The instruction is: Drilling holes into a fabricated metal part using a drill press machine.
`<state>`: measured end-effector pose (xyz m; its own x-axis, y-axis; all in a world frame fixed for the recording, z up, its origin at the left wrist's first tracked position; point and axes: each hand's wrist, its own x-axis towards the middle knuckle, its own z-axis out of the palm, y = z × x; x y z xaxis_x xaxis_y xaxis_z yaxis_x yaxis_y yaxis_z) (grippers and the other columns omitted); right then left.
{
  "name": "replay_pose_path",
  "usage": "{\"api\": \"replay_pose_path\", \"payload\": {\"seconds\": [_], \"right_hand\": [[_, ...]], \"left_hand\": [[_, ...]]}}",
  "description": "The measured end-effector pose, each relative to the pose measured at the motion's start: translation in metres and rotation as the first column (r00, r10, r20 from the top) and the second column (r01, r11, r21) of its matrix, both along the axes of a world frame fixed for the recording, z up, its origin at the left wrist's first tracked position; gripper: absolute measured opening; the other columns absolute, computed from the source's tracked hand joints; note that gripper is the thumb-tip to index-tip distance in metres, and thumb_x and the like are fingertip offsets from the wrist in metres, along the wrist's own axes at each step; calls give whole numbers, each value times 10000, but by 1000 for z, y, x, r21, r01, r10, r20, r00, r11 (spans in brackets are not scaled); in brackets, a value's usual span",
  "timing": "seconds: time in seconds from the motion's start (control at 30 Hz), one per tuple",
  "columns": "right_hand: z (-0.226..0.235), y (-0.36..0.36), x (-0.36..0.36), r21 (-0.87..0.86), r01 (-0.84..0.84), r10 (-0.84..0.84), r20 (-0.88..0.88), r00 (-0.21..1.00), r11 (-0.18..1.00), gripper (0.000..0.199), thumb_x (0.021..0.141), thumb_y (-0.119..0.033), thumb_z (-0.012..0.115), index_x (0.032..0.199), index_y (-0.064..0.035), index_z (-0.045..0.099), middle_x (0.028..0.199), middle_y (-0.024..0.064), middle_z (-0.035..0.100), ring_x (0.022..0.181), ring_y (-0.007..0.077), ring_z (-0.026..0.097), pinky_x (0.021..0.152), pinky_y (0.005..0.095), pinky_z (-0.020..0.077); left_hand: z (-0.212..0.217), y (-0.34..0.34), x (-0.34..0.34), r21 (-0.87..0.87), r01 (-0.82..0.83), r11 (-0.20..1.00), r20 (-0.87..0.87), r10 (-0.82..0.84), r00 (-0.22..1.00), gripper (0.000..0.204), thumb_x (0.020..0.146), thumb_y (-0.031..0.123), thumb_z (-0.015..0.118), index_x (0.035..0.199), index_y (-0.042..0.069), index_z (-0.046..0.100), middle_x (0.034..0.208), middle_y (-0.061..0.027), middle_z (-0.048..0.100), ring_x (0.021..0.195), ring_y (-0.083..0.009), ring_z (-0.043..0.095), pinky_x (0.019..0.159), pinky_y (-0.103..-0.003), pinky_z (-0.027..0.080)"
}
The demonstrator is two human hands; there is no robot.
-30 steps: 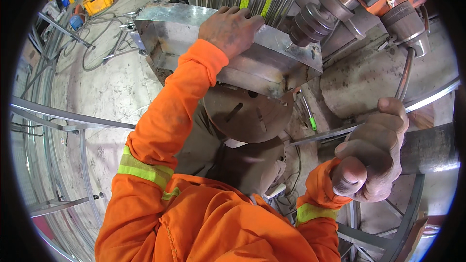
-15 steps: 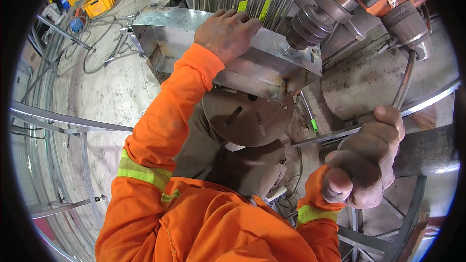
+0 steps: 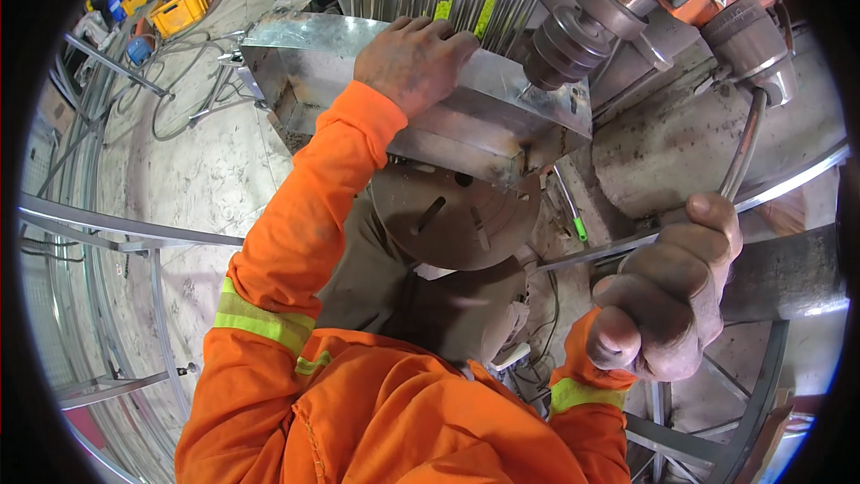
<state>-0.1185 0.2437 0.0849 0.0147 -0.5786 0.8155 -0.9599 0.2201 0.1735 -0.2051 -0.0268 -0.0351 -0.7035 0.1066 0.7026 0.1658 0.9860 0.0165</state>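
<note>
The left hand [image 3: 417, 67] is gripping the upper edge of a grey, open-sided sheet-metal box [image 3: 488, 99], which is sitting over the far part of a round, brown metal surface [image 3: 457, 224]. The right hand [image 3: 672, 291], well apart, is clasping a slim, bare-metal lever [image 3: 746, 143]. A ribbed, cylindrical steel drill chuck [image 3: 563, 47] is hanging by the box's right end; contact is not showing clearly.

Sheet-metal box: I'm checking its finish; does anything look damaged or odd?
The sheet-metal box shows brownish, scorch-like stains at its inner corners, odd against bright metal; whether that's damage, I can't tell.
</note>
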Motion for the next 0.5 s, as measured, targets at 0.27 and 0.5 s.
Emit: {"api": "replay_pose_path", "payload": {"seconds": [0.27, 0.5], "right_hand": [[-4, -1, 0, -30, -6, 6, -3, 1000, 1000, 483, 1023, -460, 545, 687, -113, 552, 605, -9, 475, 598, 168, 459, 901, 472, 476], [-5, -1, 3, -45, 16, -14, 28, 1000, 999, 488, 1009, -466, 560, 672, -113, 557, 600, -5, 466, 609, 173, 460, 897, 470, 476]], "left_hand": [[0, -1, 1, 4, 1, 1000, 32, -1, 999, 186, 909, 162, 567, 1059, 160, 677, 1004, -44, 688, 1023, -246, 667, 916, -382, 497], [0, -2, -1, -4, 15, 1000, 3, -15, 1000, 185, 893, 150, 575, 1051, 152, 672, 1001, -41, 688, 1011, -251, 667, 907, -387, 496]]}}
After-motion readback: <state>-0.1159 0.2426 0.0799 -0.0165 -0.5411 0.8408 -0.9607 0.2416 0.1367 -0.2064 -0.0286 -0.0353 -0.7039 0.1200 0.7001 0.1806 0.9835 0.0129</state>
